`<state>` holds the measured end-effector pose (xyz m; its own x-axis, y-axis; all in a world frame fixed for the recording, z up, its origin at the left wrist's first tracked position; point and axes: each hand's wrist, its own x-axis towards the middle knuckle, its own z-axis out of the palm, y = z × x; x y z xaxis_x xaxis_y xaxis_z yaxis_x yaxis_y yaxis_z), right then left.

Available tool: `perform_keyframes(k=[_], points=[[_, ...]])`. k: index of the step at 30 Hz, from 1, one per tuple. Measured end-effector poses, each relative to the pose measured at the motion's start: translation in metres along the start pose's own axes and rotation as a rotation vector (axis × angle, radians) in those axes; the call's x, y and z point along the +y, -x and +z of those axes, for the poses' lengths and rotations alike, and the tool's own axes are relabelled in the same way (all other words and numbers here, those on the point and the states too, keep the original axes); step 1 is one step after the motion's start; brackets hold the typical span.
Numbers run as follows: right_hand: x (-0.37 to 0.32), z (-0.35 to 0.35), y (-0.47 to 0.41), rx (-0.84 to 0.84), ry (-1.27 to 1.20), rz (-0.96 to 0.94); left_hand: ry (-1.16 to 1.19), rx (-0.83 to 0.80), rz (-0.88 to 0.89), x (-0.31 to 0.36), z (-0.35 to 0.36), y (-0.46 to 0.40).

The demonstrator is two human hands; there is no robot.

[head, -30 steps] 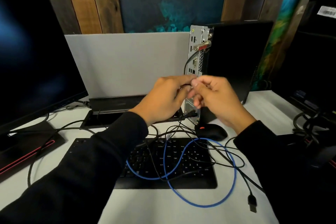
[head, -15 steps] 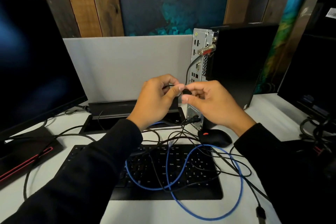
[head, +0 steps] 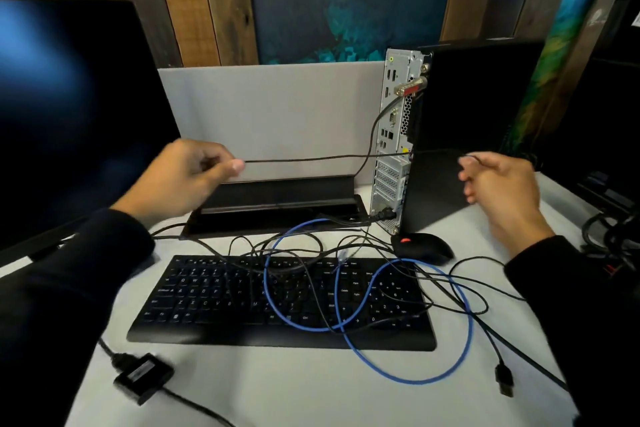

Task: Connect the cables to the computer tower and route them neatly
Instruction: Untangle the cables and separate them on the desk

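A black computer tower (head: pixel 474 128) stands at the back right, its silver port panel (head: pixel 393 135) facing left. A thin black cable (head: pixel 311 159) is stretched level in front of that panel. My left hand (head: pixel 187 175) pinches its left end between thumb and fingers. My right hand (head: pixel 498 180), blurred, holds its right end with curled fingers beside the tower. Another black cable hangs from a silver and red plug (head: pixel 410 86) in the panel. A blue cable (head: pixel 349 322) loops over the keyboard (head: pixel 194 305) among several loose black cables.
A dark monitor (head: pixel 69 114) fills the left side. A black mouse (head: pixel 424 246) lies at the tower's foot. A small black adapter box (head: pixel 143 376) lies near the front edge, a loose plug (head: pixel 504 380) at the front right. A grey divider (head: pixel 270 114) stands behind.
My hands were together in front of the port panel; they have moved apart, left hand leftward and right hand rightward, drawing the thin black cable taut between them.
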<state>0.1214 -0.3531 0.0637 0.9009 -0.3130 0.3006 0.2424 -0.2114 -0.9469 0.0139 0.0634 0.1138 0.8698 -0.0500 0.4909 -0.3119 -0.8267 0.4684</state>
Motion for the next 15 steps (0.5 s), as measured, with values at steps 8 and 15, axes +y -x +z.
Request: perform_keyframes(k=[8,15], points=[[0.005,-0.011,0.032,-0.232,0.547,-0.086,-0.001,0.352,0.051,0.021,-0.039,-0.017],[-0.057,0.014,0.063,-0.488,0.171,-0.404,-0.072,0.222,0.484,0.148,0.012,-0.059]])
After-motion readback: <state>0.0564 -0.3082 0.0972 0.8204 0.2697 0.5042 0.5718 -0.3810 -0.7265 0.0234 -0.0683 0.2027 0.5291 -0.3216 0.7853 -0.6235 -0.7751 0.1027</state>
